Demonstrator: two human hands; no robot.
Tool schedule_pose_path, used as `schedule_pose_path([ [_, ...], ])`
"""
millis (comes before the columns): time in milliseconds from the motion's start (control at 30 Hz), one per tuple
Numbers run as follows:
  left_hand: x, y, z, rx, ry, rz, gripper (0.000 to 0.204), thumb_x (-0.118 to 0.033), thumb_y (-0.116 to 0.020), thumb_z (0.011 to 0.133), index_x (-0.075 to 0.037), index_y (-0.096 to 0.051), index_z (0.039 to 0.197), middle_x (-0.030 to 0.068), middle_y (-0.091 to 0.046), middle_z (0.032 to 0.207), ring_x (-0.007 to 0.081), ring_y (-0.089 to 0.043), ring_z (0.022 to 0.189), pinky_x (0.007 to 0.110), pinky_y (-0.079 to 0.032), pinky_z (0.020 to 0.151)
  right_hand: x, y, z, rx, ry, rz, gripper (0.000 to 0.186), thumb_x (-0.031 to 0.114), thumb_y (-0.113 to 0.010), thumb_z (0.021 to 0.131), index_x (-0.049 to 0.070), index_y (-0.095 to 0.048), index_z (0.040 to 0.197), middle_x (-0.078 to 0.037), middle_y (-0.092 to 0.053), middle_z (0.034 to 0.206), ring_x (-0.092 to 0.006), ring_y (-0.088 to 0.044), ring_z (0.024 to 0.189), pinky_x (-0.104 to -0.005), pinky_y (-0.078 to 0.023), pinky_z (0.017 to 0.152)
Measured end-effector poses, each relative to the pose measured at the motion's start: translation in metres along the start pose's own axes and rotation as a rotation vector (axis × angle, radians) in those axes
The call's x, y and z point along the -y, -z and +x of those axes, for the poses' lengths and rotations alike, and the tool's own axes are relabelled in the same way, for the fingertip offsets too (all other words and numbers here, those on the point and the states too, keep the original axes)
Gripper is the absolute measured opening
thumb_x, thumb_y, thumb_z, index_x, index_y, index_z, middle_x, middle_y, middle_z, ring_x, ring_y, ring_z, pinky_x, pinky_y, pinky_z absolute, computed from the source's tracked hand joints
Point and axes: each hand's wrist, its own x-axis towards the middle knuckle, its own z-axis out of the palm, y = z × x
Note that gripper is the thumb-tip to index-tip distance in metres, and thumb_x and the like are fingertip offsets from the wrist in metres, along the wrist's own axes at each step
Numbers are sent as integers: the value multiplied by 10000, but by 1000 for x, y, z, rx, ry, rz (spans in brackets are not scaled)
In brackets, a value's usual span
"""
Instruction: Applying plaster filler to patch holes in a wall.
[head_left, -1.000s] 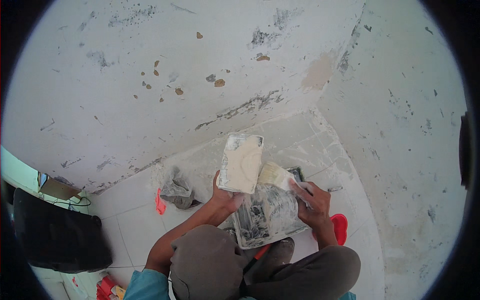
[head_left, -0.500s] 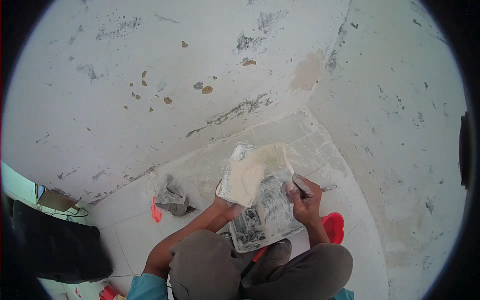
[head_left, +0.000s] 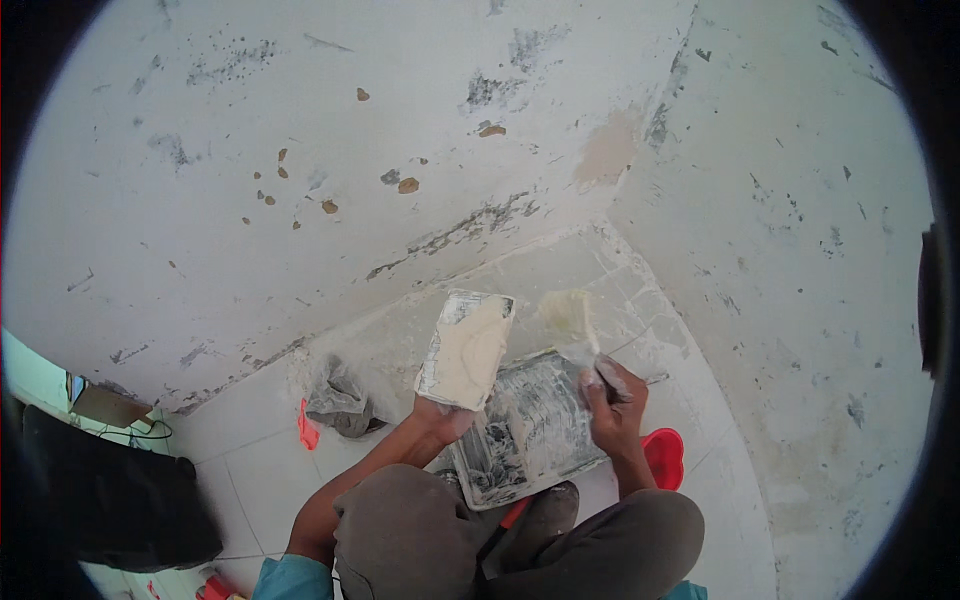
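Note:
A flat rectangular board (head_left: 428,372), coated with smooth cream-coloured putty (head_left: 474,342), rests tilted in my left hand (head_left: 440,420), whose fingers are wrapped round its lower end. To its right, my right hand (head_left: 616,400) grips a putty knife (head_left: 568,315). Motion blurs the blade, which carries a pale yellowish smear, and its handle is mostly hidden by my fingers. A gap now separates blade and board. Below both hands lies a dark, shallow tray (head_left: 535,425) streaked with white putty, its front edge by my knees.
A red plastic container (head_left: 664,458) stands right of the tray. Left of my forearm lie a clear-and-grey plastic bag (head_left: 343,400) and a red-orange scrap (head_left: 308,428) on the tiles. Stained walls (head_left: 300,250) meet in the corner ahead. A black object (head_left: 110,490) stands far left.
The board has shifted left, while the putty knife has come away to its right. The putty that stretched across from board to blade is now parted.

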Motion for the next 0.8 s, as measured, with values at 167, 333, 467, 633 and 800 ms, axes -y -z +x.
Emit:
schedule_pose_path([
  [167, 5, 18, 5, 103, 11, 91, 397, -407, -509, 978, -97, -615, 1202, 100, -651, 1006, 253, -555, 798, 368, -418, 733, 36, -37, 26, -9, 137, -45, 273, -43, -640, 901, -50, -665, 1173, -89, -635, 844, -124, -542, 649, -261, -441, 572],
  [333, 7, 5, 2, 116, 8, 53, 381, -399, -501, 979, -120, -615, 1211, 82, -651, 998, 245, -569, 821, 380, -425, 755, 21, -35, 21, 70, 248, -196, 456, -61, -681, 842, 31, -664, 1288, -121, -644, 868, -196, -622, 711, -301, -492, 627],
  [467, -1, 5, 3, -175, -1, -75, 338, -383, -496, 978, -130, -621, 1165, 56, -620, 906, 232, -516, 764, 374, -391, 735, 9, -21, 9, 97, 263, -318, 454, -51, -693, 831, 37, -675, 1276, -121, -646, 864, -196, -625, 706, -301, -491, 612],
  [633, -10, 20, 3, 104, -40, 33, 316, -372, -514, 962, -120, -624, 1117, 52, -588, 865, 232, -488, 737, 372, -373, 709, 34, -3, 14, 96, 12, -331, 359, -81, -633, 872, -52, -656, 1229, -103, -670, 891, -132, -610, 753, -267, -491, 673],
  [800, 3, 2, 2, 3, -14, 23, 347, -374, -519, 966, -95, -627, 1143, 62, -621, 876, 222, -512, 731, 345, -388, 705, 15, -8, 16, -113, -4, -148, 327, -28, -693, 873, -20, -673, 1200, -90, -673, 915, -100, -626, 781, -253, -506, 682],
])
